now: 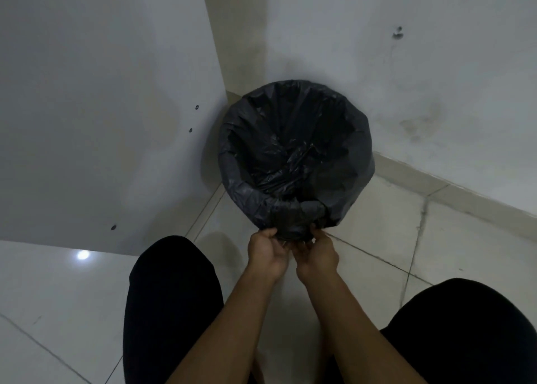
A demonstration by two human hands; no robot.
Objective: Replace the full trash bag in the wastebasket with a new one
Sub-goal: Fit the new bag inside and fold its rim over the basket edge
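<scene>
Black plastic trash bag (293, 151) lining the wastebasket, mouth open, top folded down over the rim all round; basket's own wall hidden under the overhang. Standing on the tiled floor (377, 253) in a corner. Slack plastic bunched at the near edge of the rim, pinched from both sides: left hand (267, 251) and right hand (318, 253) side by side, fingers (315, 231) curled into the gathered fold, grasping it.

Far edge close to the white wall (406, 78); touching or not, cannot tell. Left edge just beside a pale upright panel (101, 93) with small dark screw holes. Skirting strip (436, 186) along the wall foot to the right. Open floor on the near right, between basket and skirting; narrower strip on the near left along the panel.

Knees in black trousers flanking both forearms, left knee (171, 296), right knee (465, 325), well short of the basket. Bright spot of reflected light (82, 255) on the floor at far left.
</scene>
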